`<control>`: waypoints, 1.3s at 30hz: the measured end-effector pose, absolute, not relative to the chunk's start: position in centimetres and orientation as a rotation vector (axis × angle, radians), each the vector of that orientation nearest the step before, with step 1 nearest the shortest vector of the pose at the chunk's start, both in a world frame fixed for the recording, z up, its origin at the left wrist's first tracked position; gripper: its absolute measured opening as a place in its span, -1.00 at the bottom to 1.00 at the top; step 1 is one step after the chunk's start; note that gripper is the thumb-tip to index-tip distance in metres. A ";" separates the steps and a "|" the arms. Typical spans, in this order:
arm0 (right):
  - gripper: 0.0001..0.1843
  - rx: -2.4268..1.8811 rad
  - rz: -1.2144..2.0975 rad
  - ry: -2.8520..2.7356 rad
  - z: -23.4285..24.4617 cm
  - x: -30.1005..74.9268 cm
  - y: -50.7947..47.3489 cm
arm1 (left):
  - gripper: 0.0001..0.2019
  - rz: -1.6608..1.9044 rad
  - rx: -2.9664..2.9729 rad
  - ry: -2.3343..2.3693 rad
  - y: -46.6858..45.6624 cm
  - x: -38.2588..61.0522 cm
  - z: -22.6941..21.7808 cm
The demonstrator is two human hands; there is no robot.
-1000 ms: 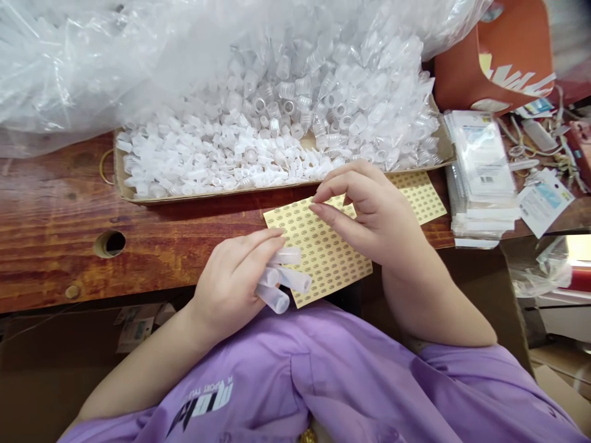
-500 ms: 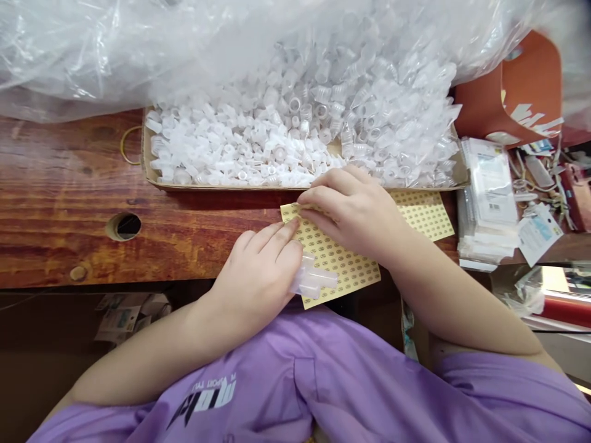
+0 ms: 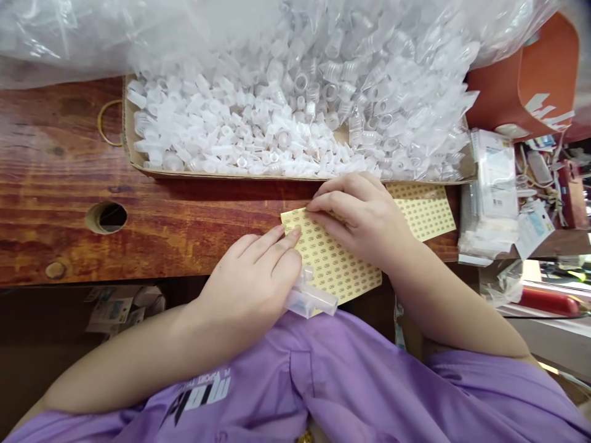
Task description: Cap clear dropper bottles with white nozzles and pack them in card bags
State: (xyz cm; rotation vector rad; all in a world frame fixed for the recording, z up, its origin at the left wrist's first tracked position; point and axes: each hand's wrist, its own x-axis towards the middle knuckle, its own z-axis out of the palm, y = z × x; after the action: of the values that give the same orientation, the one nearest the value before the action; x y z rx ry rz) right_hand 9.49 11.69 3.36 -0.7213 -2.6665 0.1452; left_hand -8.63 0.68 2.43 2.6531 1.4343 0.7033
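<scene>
The yellow sticker sheet (image 3: 330, 261) lies at the near edge of the wooden table (image 3: 60, 178), right of the middle, its near corner hanging over the edge above the purple shirt (image 3: 323, 381). The right hand (image 3: 364, 215) rests on the far part of the sheet, fingers bent and drawn close together, tips pressed down at the sheet's far left corner; whether they pinch a sticker cannot be told. The left hand (image 3: 252, 283) comes in from the near left, its index and middle fingers stretched out with their tips on the sheet's left edge, while the other fingers curl around a few clear plastic tubes (image 3: 311, 298) that stick out to the right over the sheet's near corner. A second sticker sheet (image 3: 427, 212) lies just right of the right hand, partly under a cardboard tray (image 3: 133, 163). That tray sits just beyond both sheets, heaped with white plastic caps (image 3: 240, 135), and a clear plastic bag (image 3: 138, 31) full of the same parts spills over its far side. A rubber band (image 3: 104, 120) lies against the tray's left end, and a round hole (image 3: 106, 216) shows in the table nearer, to the left. At the right, a stack of packets (image 3: 492, 197) sits beside the tray, with an orange box (image 3: 526, 86) farther back.
</scene>
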 end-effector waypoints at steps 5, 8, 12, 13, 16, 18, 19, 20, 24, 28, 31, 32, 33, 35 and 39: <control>-0.93 -0.743 0.158 -2.661 3.2 9.4 11.8 | -0.69 0.712 2.618 1.440 0.7 -8.7 2.4; -0.88 -0.772 0.164 -2.679 3.2 9.4 11.7 | -0.68 0.695 2.616 1.452 0.7 -8.7 2.4; -0.88 -0.779 0.142 -2.700 3.3 9.3 11.6 | -0.68 0.700 2.611 1.453 0.6 -8.6 2.2; -0.88 -0.769 0.130 -2.700 3.3 9.3 11.6 | -0.68 0.706 2.606 1.451 0.6 -8.6 2.2; -0.87 -0.763 0.100 -2.701 3.2 9.3 11.6 | -0.71 0.705 2.577 1.438 0.6 -8.7 2.1; -0.85 -0.779 0.069 -2.709 3.0 9.2 11.5 | -0.73 0.708 2.562 1.431 0.6 -8.7 2.1; -0.84 -0.787 0.048 -2.709 2.8 9.2 11.4 | -0.73 0.713 2.556 1.432 0.6 -8.7 2.1; -0.83 -0.789 0.030 -2.706 2.7 9.2 11.4 | -0.73 0.719 2.551 1.438 0.6 -8.7 2.1; -0.88 -0.752 0.107 -2.672 2.8 9.5 11.0 | -0.72 0.725 2.523 1.473 0.7 -8.6 2.1; -0.97 -0.807 0.337 -2.550 4.2 10.2 10.0 | -0.73 0.725 2.477 1.452 0.8 -8.6 2.1; -0.97 -0.898 0.369 -2.464 5.2 10.5 9.6 | -0.73 0.720 2.447 1.448 0.9 -8.7 2.1; -0.97 -0.922 0.324 -2.469 5.2 10.4 9.6 | -0.73 0.717 2.445 1.450 0.9 -8.7 2.1; -0.96 -0.938 0.268 -2.492 5.1 10.3 9.7 | -0.73 0.710 2.445 1.453 0.9 -8.7 2.1; -0.93 -0.960 0.178 -2.555 4.6 10.0 10.0 | -0.73 0.699 2.443 1.468 0.8 -8.7 2.1; -0.92 -0.969 0.162 -2.606 3.5 9.3 10.9 | -0.72 0.688 2.448 1.494 0.7 -8.5 2.1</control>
State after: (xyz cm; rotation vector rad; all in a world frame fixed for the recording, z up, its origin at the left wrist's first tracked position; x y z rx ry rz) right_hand 9.30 10.85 3.46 -0.9686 -2.6060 0.1616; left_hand -8.55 0.70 2.12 2.4483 1.4941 0.6882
